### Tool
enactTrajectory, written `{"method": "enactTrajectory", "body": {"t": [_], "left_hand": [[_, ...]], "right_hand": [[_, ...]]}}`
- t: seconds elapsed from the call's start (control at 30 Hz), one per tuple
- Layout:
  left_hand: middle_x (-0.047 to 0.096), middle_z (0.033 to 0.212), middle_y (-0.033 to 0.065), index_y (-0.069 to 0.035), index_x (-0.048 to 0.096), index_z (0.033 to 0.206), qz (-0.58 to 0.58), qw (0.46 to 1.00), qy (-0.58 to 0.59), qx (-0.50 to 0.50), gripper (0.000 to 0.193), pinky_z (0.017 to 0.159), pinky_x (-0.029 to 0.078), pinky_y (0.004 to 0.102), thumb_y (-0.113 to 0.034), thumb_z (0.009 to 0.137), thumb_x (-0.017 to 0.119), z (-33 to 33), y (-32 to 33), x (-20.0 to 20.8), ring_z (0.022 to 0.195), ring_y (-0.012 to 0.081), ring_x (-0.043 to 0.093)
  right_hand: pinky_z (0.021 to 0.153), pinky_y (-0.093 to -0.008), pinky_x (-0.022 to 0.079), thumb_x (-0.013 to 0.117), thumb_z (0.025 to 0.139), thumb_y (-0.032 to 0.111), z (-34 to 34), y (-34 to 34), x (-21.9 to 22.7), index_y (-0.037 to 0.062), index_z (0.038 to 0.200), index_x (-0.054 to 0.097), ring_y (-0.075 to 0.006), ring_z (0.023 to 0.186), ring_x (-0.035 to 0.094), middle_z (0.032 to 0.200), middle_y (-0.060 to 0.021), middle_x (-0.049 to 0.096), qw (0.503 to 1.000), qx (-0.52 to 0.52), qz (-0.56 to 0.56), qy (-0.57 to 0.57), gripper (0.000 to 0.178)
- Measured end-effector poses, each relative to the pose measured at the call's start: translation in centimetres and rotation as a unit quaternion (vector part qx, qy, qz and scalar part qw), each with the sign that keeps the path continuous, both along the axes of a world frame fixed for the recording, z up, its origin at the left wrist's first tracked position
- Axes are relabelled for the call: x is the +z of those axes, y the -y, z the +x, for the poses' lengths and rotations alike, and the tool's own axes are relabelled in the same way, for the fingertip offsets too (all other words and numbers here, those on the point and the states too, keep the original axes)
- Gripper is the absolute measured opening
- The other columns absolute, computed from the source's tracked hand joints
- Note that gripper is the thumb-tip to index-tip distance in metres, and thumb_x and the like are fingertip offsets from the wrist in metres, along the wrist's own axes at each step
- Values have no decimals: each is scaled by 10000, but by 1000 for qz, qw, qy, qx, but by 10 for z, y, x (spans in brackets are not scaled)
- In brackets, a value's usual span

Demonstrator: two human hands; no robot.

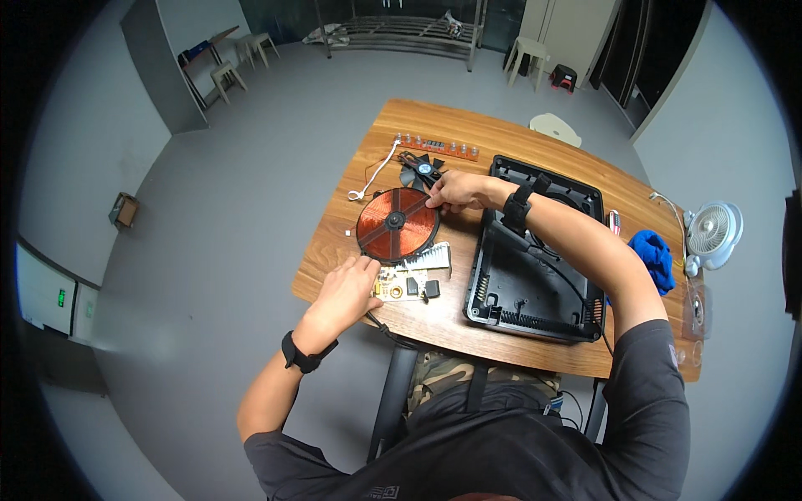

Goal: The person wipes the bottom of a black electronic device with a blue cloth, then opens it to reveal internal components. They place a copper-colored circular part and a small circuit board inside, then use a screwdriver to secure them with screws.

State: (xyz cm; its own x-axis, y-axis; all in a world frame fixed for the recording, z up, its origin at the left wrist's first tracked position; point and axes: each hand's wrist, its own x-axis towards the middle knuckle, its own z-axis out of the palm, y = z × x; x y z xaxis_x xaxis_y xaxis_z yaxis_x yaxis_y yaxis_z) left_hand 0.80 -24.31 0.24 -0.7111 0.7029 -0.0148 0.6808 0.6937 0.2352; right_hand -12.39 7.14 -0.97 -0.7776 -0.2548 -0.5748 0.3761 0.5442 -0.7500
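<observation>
Coil between left hand and right hand

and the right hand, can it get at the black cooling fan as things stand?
Probably yes: the right hand, at the rim of the copper coil, is beside the black cooling fan, nothing visible between.

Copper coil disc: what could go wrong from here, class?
The right hand's grip is only at the rim of the copper coil disc, so it might slip or tilt. The circuit board and finned heat sink sit close to the disc; a knock could damage them. The board also lies near the edge of the table; a nudge might push it off.
</observation>
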Motion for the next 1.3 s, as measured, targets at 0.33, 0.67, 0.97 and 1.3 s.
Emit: {"method": "enactTrajectory", "body": {"t": [0.33,0.67,0.97,1.3], "left_hand": [[678,965,185,-34,585,1051,-16,998,-16,-58,524,874,528,461,-286,704,886,-8,3,11,970,384,657],[639,875,160,-31,560,1010,-9,996,-41,-85,528,770,547,463,-291,685,883,11,-2,35,876,370,656],[631,794,79,-57,526,941,9,986,-129,-104,492,684,533,440,-244,660,883,31,-17,76,803,312,623],[613,800,129,-55,524,934,46,976,-70,-200,510,678,512,448,-332,690,876,21,-128,92,791,357,627]], "right_hand": [[435,-190,325,654,1012,125,14,5,19,114,883,580,-41,598,544,756,32,582,992,-37,-101,61,150],[455,-138,482,657,1006,111,35,-8,21,94,872,576,-42,598,586,794,40,588,979,-51,-188,58,158],[546,-174,456,610,1040,112,70,-50,65,78,933,656,-33,635,532,789,66,580,965,-82,-250,1,121],[511,-163,435,628,1032,128,155,-195,103,32,1002,669,-14,606,528,752,61,572,950,-193,-239,-60,109]]}}
